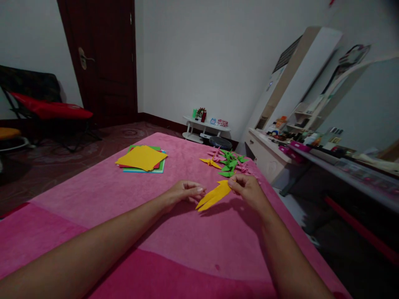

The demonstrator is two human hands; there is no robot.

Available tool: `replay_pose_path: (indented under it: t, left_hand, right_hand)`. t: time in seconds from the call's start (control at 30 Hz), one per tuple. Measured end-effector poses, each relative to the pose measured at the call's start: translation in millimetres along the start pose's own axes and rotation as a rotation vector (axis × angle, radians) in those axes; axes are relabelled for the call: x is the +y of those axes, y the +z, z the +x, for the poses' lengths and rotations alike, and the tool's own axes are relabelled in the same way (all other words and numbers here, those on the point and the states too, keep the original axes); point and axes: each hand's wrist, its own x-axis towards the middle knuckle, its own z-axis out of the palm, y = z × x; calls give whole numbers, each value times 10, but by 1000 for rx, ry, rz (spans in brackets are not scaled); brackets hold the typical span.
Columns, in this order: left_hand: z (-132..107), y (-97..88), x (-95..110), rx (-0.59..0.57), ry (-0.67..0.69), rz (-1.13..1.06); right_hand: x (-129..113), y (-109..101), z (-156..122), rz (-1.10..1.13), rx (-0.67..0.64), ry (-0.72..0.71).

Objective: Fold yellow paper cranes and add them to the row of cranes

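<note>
A folded yellow paper piece point(213, 196) with two long points hangs just above the pink blanket point(131, 216). My right hand point(246, 187) pinches its upper end between thumb and fingers. My left hand point(185, 193) rests on the blanket just left of the paper, fingers curled together, close to the paper's lower tips but apart from them. Whether anything is in the left hand does not show.
A stack of coloured paper sheets point(142, 158), yellow on top, lies at the far left of the blanket. A cluster of folded paper cranes point(229, 162) in green, pink and yellow sits beyond my right hand. A cluttered desk point(311, 149) stands to the right.
</note>
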Motion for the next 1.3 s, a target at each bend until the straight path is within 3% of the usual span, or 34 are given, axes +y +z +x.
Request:
replay_pose_path:
  t: [0.13,0.23,0.4,0.57,0.73,0.93,1.1,1.2,1.3]
  left_hand:
    - [-36,185,8,-96,95,171]
    - [-49,287,-41,7,114,254]
    - [-29,249,-89,191,90,74]
    - [-2,179,-99,280,119,5]
    - [1,186,-98,253,133,-31]
    - [26,156,-158,180,153,2]
    - [19,152,-168,226,220,28]
    - [16,145,-167,226,284,57]
    - [29,127,-176,245,296,29]
  right_hand:
    - [-111,64,-33,-93,-162,-21]
    - [-124,222,-25,-46,-97,1]
    - [-36,393,-12,295,180,125]
    - [34,550,-53,348,90,169]
    - [31,727,-66,315,157,131]
    - [61,766,-75,307,169,130]
    - [172,818,-92,466,229,178]
    - [170,849,-112,600,169,287]
    - [118,854,-129,652,75,304]
